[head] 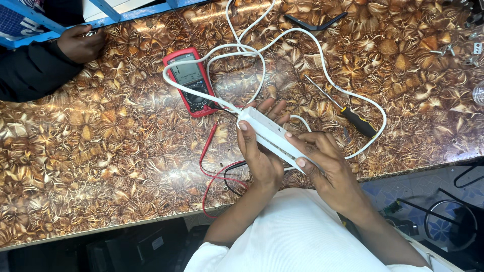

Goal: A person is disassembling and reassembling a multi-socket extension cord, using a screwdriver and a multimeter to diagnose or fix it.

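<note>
Here, over a glossy brown desk (pixel 101 151) patterned with golden flower shapes, a person in a white top is holding a long white plastic power strip (pixel 269 136) in both hands, just above the desk's near edge. The left hand (pixel 262 151) is cupping the strip from below, its thumb pressing on the upper face near the cord end and its fingers curling round the far side. The right hand (pixel 322 161) is gripping the strip's lower end, thumb lying along the white casing. The strip's white cable (pixel 322 70) is looping away across the desk in wide curves and running off the top edge. Just beyond the left hand's fingertips, a red-cased digital multimeter (pixel 190 81) is lying flat, part of the cable crossing over it, while its red and black test leads (pixel 214 171) are trailing toward the near edge beneath the left wrist. A screwdriver with a black and yellow handle (pixel 348 112) is resting just to the right of the hands, inside the cable's loop. At the far left corner, another person's hand (pixel 80 44) in a dark sleeve is resting on the desk beside a blue frame (pixel 126 12).
</note>
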